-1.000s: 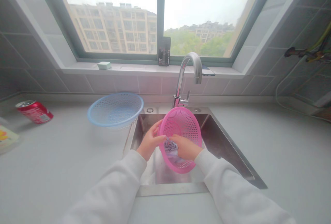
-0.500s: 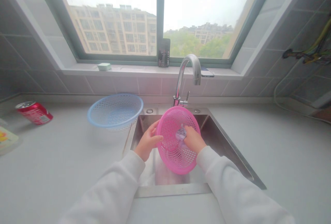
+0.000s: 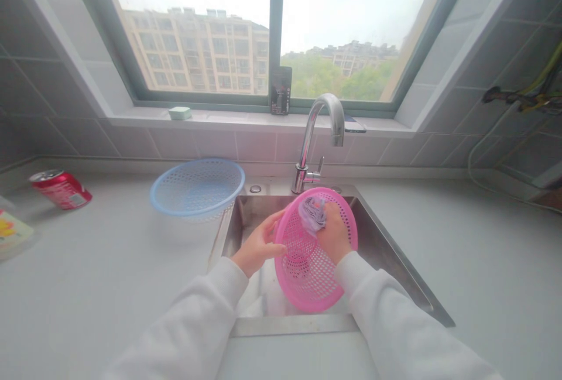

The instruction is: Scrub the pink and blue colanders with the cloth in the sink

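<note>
Tilted over the sink (image 3: 290, 325), a pink plastic colander (image 3: 301, 289) faces me with its inside showing. My left hand (image 3: 262, 244) grips its left rim, thumb on the inner side and the other fingers partly hidden behind. Inside the colander, my right hand (image 3: 334, 233) is closed on a crumpled pale purple cloth (image 3: 312, 215), which lies against the upper inner wall. Behind the colander rises the chrome faucet (image 3: 336, 122); no water shows at its spout.
A blue colander (image 3: 197, 190) stands on the counter left of the sink. Farther left are a red can (image 3: 61, 188) and a partly visible yellow-and-white package (image 3: 13, 232). On the sill sit a green soap-like block (image 3: 180, 113), a black packet (image 3: 281, 90) and a phone (image 3: 355, 126).
The cloth and my right hand have moved up inside the pink colander, from its middle to near the top rim. The colander has shifted slightly right and down with my left hand.
</note>
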Demonstrator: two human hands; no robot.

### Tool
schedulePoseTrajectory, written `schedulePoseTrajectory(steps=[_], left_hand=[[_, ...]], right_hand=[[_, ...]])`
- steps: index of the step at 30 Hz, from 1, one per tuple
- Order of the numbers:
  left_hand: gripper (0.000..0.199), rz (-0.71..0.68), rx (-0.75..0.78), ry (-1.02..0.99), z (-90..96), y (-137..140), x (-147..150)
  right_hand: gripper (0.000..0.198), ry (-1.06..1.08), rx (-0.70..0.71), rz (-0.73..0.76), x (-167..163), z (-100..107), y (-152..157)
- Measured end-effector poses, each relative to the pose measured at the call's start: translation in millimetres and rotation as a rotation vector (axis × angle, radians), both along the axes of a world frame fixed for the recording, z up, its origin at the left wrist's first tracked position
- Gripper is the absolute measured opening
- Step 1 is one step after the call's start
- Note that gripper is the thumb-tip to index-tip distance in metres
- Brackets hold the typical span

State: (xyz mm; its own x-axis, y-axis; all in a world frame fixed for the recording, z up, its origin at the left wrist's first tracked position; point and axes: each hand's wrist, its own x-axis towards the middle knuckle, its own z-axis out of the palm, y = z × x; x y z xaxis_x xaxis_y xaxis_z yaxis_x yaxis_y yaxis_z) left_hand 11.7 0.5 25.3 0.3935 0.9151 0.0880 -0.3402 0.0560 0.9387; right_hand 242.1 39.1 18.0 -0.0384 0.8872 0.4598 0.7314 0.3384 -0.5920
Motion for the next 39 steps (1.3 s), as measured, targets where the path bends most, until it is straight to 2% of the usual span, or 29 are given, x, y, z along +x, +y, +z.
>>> schedulePoseTrajectory(steps=[3,5,10,13,19,23,26,31,36,39], left_hand=[[0.092,-0.014,0.048,0.051,-2.6,-1,2],[0.094,-0.014,0.050,0.094,-4.3,-3,3],[0.095,0.072,0.037,0.068,-7.4,-5,9],[0.094,0.140,-0.023,-0.041,-6.1,-5,12],[0.092,0.221,-0.152,-0.130,-1.0,-2,8],[0.087,0.250,-0.197,-0.146,-4.2,1,2],[0.084,0.277,-0.210,-0.161,-6.3,3,-2],[0.082,0.312,-0.216,-0.159,-4.7,2,-4],[0.079,0.300,-0.205,-0.156,-0.4,1,-5],[0.078,0.273,-0.193,-0.164,0.7,1,-7]], right_hand=[[0.029,0.076,0.054,0.086,-10,6,-8],[0.029,0.110,0.034,0.205,-17,9,-14],[0.034,0.096,-0.110,0.513,-31,14,-24],[0.027,0.022,-0.187,0.573,-35,16,-27],[0.022,-0.250,-0.289,0.467,-36,14,-30],[0.029,-0.350,-0.339,0.413,-30,10,-27],[0.033,-0.361,-0.344,0.341,-25,7,-23],[0.027,-0.370,-0.390,0.219,-17,7,-18],[0.017,-0.358,-0.408,0.101,-12,10,-14],[0.019,-0.327,-0.382,0.038,-9,11,-11]])
